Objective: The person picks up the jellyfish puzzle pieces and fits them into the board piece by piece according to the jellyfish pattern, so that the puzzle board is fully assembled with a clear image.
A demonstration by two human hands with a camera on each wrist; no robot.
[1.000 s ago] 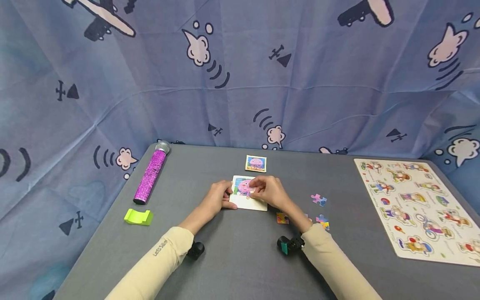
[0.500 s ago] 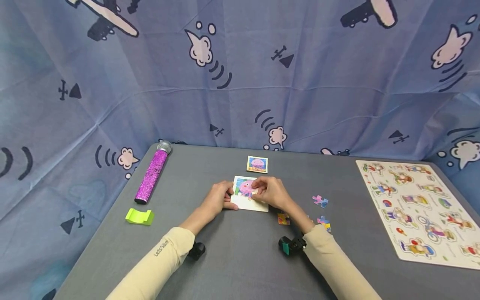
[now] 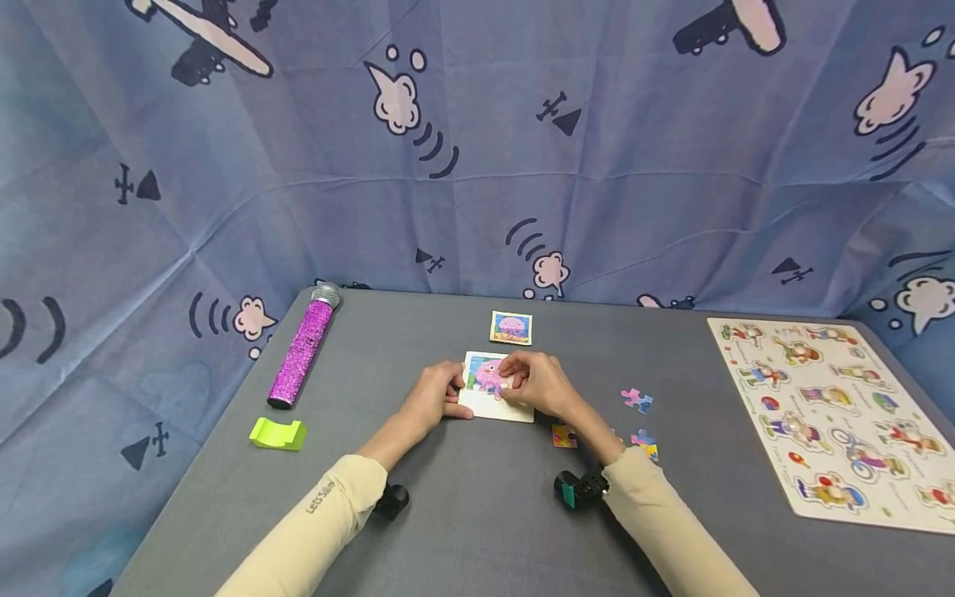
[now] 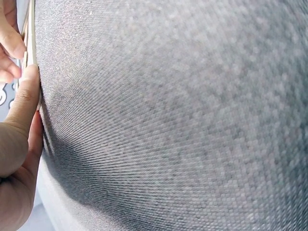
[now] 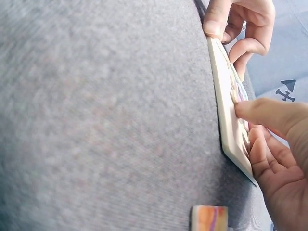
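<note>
A pale puzzle board (image 3: 487, 407) lies on the grey table in front of me, with a pink cartoon animal picture (image 3: 487, 373) partly assembled on it. My left hand (image 3: 433, 394) holds the board's left end, thumb at the near corner and fingers curled at the side. With thumb and fingers bent together, my right hand (image 3: 543, 384) pinches a puzzle piece at the picture's right side. That piece is mostly hidden by the fingers. In the right wrist view, the right thumb (image 5: 255, 109) presses at the pieces on the board (image 5: 224, 96). Behind the board sits a small pink-octopus picture (image 3: 511, 327).
Loose puzzle pieces lie right of the board: a pink-and-blue one (image 3: 636, 400), a blue-and-yellow one (image 3: 643, 444) and an orange one (image 3: 564, 436), partly behind the right forearm. A glittery purple microphone (image 3: 302, 352) and lime-green stand (image 3: 278, 433) are left; a large picture board (image 3: 876, 512) is right.
The right fingers shift slightly at the picture's right side, and a bit more pink shows beneath them. The left hand keeps its hold on the board.
</note>
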